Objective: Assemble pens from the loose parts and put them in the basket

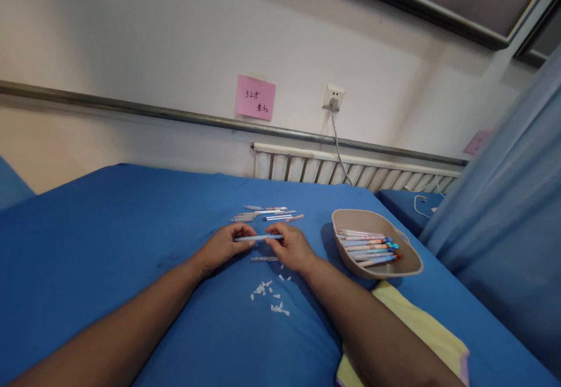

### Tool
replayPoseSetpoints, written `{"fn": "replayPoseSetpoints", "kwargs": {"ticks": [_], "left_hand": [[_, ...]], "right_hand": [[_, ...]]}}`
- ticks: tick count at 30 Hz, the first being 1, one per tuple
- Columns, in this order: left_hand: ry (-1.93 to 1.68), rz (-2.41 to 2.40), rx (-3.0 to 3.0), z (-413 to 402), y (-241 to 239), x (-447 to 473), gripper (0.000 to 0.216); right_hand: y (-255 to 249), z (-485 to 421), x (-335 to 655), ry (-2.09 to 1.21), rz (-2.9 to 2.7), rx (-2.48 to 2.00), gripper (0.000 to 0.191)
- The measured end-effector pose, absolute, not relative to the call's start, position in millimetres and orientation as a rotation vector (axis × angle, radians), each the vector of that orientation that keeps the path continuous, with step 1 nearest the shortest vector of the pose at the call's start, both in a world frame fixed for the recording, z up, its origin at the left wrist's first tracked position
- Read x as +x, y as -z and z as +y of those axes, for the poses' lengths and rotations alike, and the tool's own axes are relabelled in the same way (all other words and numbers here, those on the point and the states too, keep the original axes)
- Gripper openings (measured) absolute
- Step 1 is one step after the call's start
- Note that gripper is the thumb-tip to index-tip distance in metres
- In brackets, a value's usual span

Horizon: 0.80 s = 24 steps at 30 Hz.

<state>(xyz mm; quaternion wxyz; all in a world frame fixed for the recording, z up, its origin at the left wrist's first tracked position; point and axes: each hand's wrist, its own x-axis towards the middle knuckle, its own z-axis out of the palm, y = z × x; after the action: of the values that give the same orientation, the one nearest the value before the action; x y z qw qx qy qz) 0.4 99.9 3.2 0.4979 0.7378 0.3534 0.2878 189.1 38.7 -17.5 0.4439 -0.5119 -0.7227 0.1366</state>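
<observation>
Between my two hands a slim light-blue pen (259,238) is held level above the blue cloth. My left hand (225,244) pinches its left end, and my right hand (293,246) pinches its right end. Just below it lies a clear patterned pen barrel (263,259), partly beside my right fingers. Small white tips (262,288) are scattered on the cloth nearer to me, in loose clusters. Beyond my hands several pens and pen parts (272,214) lie roughly side by side.
A beige basket (412,267) holding several pens (368,248) stands to the right. Beneath my right forearm lies a yellow cloth (412,317). The blue-covered table (109,246) meets a wall with a radiator (302,168), and a blue curtain (504,200) hangs at right.
</observation>
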Motion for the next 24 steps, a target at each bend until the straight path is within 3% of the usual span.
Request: {"fn": "replayPoseSetpoints", "kwargs": {"ticks": [7,17,20,24], "left_hand": [[-0.651,0.846,1.676,98.6,-0.3,2.4,0.031],[-0.803,0.760,1.181,106.4,-2.7,-4.5,0.027],[-0.801,0.755,1.170,107.9,-0.3,-4.6,0.024],[-0.789,0.735,1.191,110.8,4.7,-4.4,0.027]], "right_hand": [[20.2,51.5,202.2,-0.714,-1.309,-1.138,0.029],[34.4,66.0,242.4,-0.399,-1.155,-1.725,0.022],[33.5,57.5,247.9,-0.406,-1.266,-1.819,0.012],[25.2,43.8,250.8,-0.398,-1.654,-2.013,0.017]]}}
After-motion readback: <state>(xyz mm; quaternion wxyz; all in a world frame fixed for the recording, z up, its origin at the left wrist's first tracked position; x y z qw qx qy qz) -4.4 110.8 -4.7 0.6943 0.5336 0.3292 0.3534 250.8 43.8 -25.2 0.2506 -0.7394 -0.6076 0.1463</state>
